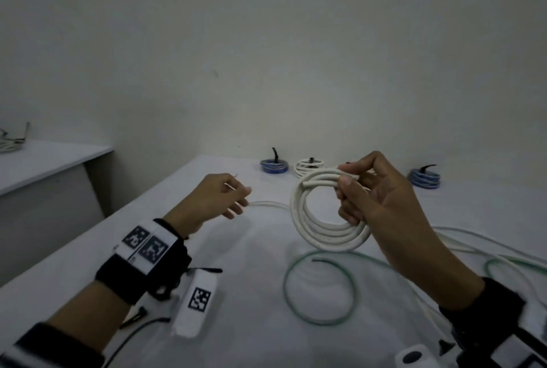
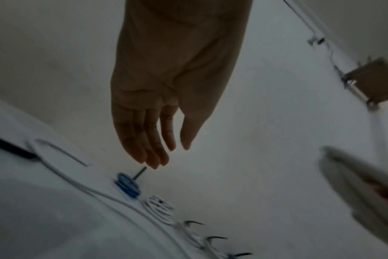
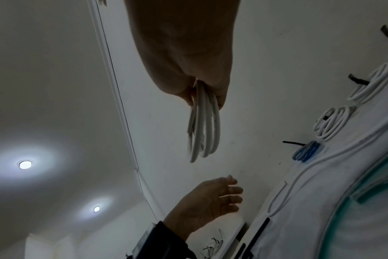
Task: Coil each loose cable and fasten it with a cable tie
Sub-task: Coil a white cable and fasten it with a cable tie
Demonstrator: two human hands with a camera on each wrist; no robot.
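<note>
My right hand pinches a thick white cable coil of several loops, held upright above the white worktop; my thumb and fingers close round its upper side. My left hand hangs relaxed and spread, holding nothing, near the loose white cable lying on the worktop. A green cable loops below the coil. Three tied coils, two blue and one white, sit by the pale wall.
</note>
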